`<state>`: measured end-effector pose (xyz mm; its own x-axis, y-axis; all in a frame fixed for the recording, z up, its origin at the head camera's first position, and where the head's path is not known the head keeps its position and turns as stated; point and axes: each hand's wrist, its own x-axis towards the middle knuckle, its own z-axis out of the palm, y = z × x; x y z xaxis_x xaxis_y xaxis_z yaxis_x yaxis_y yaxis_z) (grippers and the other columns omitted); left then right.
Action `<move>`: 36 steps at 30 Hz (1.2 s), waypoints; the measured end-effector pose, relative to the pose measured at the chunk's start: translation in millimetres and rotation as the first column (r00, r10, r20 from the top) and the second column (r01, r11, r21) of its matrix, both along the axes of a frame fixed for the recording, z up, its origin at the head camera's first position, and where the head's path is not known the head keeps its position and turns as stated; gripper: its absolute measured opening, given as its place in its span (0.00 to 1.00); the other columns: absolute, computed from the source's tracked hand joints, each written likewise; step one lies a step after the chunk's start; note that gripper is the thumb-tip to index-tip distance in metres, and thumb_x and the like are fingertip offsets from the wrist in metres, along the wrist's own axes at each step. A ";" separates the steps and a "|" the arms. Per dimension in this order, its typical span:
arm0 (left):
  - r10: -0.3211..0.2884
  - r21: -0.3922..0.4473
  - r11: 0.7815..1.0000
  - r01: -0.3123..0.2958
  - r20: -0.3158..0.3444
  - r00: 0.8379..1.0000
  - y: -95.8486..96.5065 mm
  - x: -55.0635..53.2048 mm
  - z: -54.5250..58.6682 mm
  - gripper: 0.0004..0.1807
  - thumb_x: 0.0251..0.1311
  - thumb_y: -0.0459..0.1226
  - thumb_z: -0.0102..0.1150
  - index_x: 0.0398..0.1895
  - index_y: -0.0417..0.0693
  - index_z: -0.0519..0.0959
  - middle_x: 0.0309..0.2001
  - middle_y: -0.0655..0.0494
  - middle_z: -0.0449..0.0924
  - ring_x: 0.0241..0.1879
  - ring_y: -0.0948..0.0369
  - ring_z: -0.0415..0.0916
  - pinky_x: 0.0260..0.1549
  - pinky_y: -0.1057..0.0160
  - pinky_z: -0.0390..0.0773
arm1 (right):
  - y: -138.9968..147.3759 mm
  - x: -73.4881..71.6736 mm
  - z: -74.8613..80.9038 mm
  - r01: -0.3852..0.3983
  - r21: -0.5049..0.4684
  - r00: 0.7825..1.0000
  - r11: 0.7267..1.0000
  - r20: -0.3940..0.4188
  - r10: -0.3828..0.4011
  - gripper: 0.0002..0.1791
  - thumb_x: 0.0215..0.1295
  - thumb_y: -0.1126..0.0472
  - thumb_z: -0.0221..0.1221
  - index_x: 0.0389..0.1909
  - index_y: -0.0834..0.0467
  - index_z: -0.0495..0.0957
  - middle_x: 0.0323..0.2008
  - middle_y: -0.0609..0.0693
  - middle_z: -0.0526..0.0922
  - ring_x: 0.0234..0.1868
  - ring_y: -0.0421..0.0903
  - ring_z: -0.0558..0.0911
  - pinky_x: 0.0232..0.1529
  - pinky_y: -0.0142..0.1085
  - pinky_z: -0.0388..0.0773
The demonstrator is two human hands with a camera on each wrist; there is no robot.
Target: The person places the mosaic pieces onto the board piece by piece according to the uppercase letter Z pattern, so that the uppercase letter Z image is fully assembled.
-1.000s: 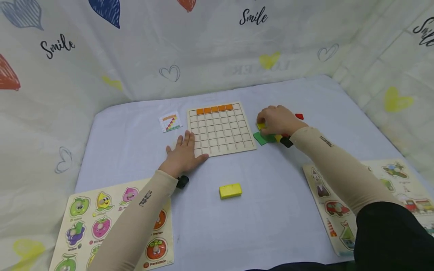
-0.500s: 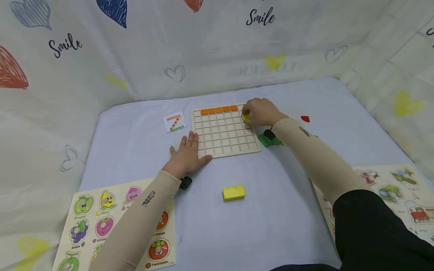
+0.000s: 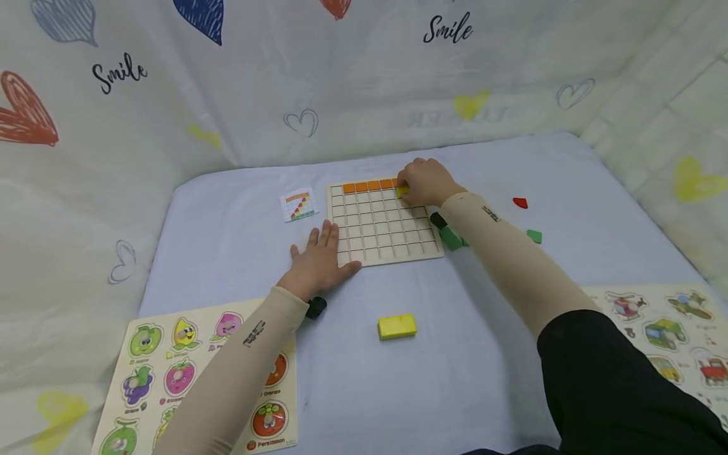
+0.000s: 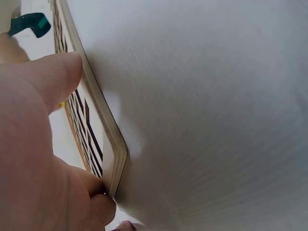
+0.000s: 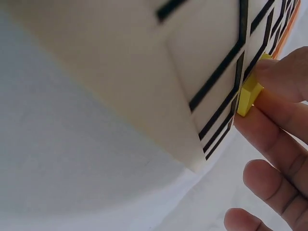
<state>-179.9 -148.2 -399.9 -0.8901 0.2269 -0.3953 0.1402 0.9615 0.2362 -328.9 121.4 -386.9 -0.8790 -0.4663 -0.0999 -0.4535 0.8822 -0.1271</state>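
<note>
A wooden grid board [image 3: 375, 237] lies mid-table, with a row of orange square tiles [image 3: 361, 187] along its far edge. My right hand [image 3: 428, 182] is over the board's far right part and pinches a yellow tile [image 5: 247, 96] between thumb and fingers; in the right wrist view the tile is at the grid surface, just below the orange row. My left hand [image 3: 318, 262] rests at the board's near left corner, fingers spread along the left edge and thumb on the near edge. The left wrist view shows the thumb [image 4: 62, 72] on the board's rim.
A small pattern card [image 3: 298, 205] lies left of the board. Green tiles [image 3: 451, 239] sit at its right, partly hidden by the right arm. A red piece [image 3: 520, 203] and another green piece [image 3: 534, 236] lie farther right. A yellow block [image 3: 397, 327] is in front. Picture-puzzle boards [image 3: 291, 379] flank both sides.
My right hand has picked up the yellow tile from the loose pieces and carried it left onto the board. The left hand stays at the board's corner. The head view has shifted slightly.
</note>
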 end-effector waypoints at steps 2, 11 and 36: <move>-0.001 0.000 1.000 0.001 -0.002 1.000 0.3 -0.1 -0.1 0.57 0.71 0.69 0.45 0.86 0.46 0.34 0.86 0.50 0.26 0.86 0.46 0.30 0.75 0.24 0.42 | 0.4 -0.6 -0.9 -0.001 0.007 1.000 1.000 -0.008 0.001 0.17 0.67 0.58 0.64 0.55 0.55 0.87 0.55 0.54 0.88 0.57 0.56 0.80 0.61 0.55 0.75; -0.009 -0.003 1.000 0.008 -0.008 1.000 4.5 0.1 1.6 0.57 0.71 0.69 0.46 0.86 0.46 0.34 0.86 0.50 0.27 0.86 0.46 0.31 0.76 0.25 0.43 | 3.9 -0.7 -3.8 0.006 -0.016 1.000 1.000 -0.009 -0.006 0.15 0.71 0.59 0.64 0.56 0.55 0.87 0.57 0.54 0.88 0.59 0.55 0.82 0.61 0.52 0.79; -0.009 0.007 1.000 0.009 -0.002 1.000 2.6 -0.4 -5.0 0.58 0.71 0.69 0.45 0.85 0.45 0.32 0.86 0.48 0.25 0.86 0.43 0.28 0.75 0.23 0.40 | 157.8 26.4 -5.0 0.252 -0.041 0.956 0.967 0.167 -0.242 0.14 0.73 0.62 0.55 0.51 0.57 0.87 0.54 0.60 0.86 0.53 0.58 0.77 0.59 0.56 0.76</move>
<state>-180.3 -145.5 -404.9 -0.8887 0.2377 -0.3921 0.1494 0.9586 0.2425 -302.5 279.1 -391.8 -0.9424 -0.2462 -0.2262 -0.1917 0.9523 -0.2376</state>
